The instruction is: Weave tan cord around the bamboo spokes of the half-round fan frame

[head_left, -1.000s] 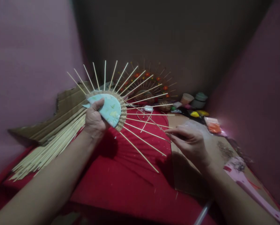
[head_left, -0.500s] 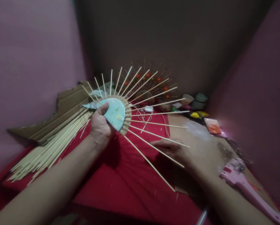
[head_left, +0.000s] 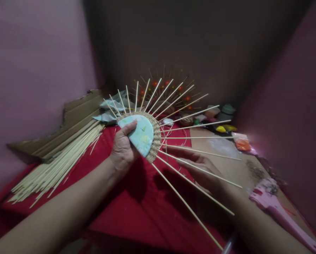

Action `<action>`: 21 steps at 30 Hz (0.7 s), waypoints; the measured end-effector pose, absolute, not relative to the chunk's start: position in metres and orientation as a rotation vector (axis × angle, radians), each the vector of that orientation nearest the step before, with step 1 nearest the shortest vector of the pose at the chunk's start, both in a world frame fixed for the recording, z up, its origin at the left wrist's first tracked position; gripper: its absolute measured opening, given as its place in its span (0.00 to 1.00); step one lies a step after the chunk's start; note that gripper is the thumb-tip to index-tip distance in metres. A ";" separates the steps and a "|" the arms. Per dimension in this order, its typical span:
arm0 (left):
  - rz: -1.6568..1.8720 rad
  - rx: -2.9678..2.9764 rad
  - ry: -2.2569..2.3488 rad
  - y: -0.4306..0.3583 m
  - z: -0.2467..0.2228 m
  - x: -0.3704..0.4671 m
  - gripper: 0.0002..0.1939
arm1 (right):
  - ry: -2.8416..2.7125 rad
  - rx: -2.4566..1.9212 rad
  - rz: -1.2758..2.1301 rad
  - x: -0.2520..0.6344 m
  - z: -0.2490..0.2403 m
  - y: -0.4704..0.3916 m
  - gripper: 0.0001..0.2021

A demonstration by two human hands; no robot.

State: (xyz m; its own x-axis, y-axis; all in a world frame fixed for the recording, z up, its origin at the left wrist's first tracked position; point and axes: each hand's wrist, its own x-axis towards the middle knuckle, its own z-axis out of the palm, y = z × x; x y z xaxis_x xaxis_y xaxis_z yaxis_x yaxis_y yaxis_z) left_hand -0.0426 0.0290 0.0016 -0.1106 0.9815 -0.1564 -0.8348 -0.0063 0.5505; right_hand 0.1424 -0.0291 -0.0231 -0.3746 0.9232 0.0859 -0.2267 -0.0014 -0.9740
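The left grip point(head_left: 123, 146) clasps the fan point(head_left: 145, 137) at frame centre; whether the right grip point(head_left: 204, 180), behind the sticks point(head_left: 195, 138), holds anything, I cannot tell. Best to brace the fan, bending no sticks.

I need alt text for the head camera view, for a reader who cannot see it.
A left hand grips a pale blue half-circle with a woven edge and sticks fanning outward; the right hand is behind some sticks. At left, a stick bundle lies on red cloth beside cardboard.
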 end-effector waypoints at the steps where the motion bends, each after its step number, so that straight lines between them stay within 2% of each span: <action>1: 1.562 0.318 0.600 0.029 0.000 -0.040 0.06 | -1.235 -0.759 1.611 0.140 -0.023 -0.030 0.14; 7: 1.412 0.362 0.562 0.023 -0.007 -0.030 0.06 | -0.947 -0.845 1.611 0.137 -0.029 -0.031 0.10; 14: 1.066 0.459 0.568 0.009 -0.022 -0.030 0.14 | -1.163 -0.950 1.400 0.138 -0.022 -0.031 0.11; 17: 1.028 0.486 0.610 0.007 -0.026 -0.027 0.11 | -1.195 -0.961 1.375 0.148 -0.024 -0.033 0.08; 21: 1.133 0.488 0.608 0.006 -0.024 -0.023 0.03 | -1.358 -0.972 1.391 0.216 -0.035 -0.048 0.10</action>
